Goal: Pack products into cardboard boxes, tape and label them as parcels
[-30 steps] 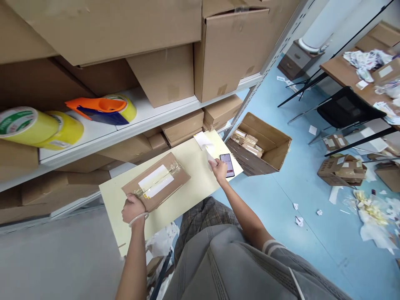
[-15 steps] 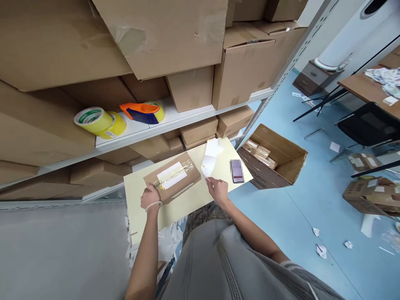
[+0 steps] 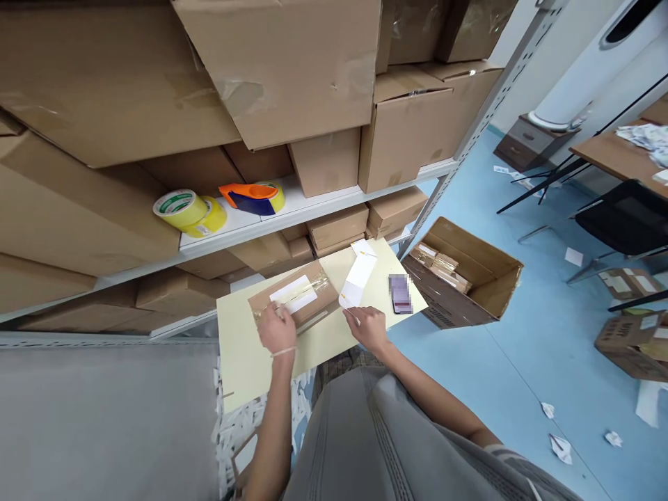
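Note:
A brown cardboard box [image 3: 326, 298], with a white label [image 3: 298, 295] and shiny clear tape across its top, lies on a pale yellow board [image 3: 240, 362]. My left hand [image 3: 277, 328] is over the box's left end, fingers curled together; whether anything is between them is hidden. A folded strip of white paper labels [image 3: 359, 277] lies right of the box. My right hand [image 3: 368, 328] pinches the near end of that strip. Close by on the right, a phone [image 3: 399, 293] with a blurred screen rests on the board.
Yellow tape rolls [image 3: 180, 209] and an orange-and-blue tape dispenser [image 3: 253, 198] sit on the shelf [image 3: 313, 205], among large cartons. An open carton [image 3: 485, 278] holding small packages stands on the floor at right. Crumpled papers [image 3: 561, 449], a chair [image 3: 621, 216] and a desk lie farther right.
My left hand has moved from the box's left edge to above its top, near the label. My right hand keeps the strip's end. The whole view has shifted slightly.

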Motion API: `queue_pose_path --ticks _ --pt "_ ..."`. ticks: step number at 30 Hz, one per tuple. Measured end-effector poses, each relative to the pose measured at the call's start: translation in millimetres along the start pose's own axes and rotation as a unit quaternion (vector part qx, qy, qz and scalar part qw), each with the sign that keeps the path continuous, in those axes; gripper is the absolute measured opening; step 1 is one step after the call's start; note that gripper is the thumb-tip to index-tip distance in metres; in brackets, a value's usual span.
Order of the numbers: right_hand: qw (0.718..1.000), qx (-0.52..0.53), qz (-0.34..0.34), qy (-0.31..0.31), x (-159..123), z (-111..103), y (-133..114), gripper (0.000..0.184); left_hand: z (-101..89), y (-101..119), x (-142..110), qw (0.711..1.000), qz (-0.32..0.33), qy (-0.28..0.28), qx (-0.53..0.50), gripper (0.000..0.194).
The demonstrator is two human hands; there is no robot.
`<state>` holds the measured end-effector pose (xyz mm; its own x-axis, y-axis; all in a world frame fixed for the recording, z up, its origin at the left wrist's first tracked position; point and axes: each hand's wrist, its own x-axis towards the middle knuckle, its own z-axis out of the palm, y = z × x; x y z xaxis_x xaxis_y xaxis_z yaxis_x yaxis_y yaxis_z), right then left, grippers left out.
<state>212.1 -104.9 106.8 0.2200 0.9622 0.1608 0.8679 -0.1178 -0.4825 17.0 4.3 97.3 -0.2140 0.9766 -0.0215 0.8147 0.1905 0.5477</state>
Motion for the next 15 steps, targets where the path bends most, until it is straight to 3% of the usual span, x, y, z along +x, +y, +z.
queue_pose_path --ticks 2,4,8,11,13,15 --pt "0.999 0.01 -0.051 0.0 -3.4 -2.8 -4.4 0.039 12.3 17.4 -15.6 0.974 -0.029 -0.169 -0.149 0.05" --pt "0.994 0.023 -0.106 0.001 -7.8 -4.6 -9.2 0.036 24.9 31.4 -26.3 0.919 -0.059 -0.277 -0.273 0.055" --pt "0.982 0.074 -0.175 -0.004 -19.1 -8.7 -14.2 0.031 35.9 46.8 -35.4 0.86 -0.041 -0.361 -0.359 0.047" --pt "0.968 0.141 -0.207 -0.027 -23.7 -16.0 -11.1 0.03 33.9 54.5 -42.8 0.796 -0.02 -0.461 -0.391 0.045" --pt "0.963 0.18 -0.196 -0.036 -22.8 -21.4 -6.2 0.034 33.2 60.3 -49.9 0.758 -0.013 -0.514 -0.401 0.048" --pt "0.967 0.2 -0.156 -0.023 -19.2 -25.2 -0.1 0.035 34.7 65.8 -56.3 0.745 0.01 -0.523 -0.414 0.047"
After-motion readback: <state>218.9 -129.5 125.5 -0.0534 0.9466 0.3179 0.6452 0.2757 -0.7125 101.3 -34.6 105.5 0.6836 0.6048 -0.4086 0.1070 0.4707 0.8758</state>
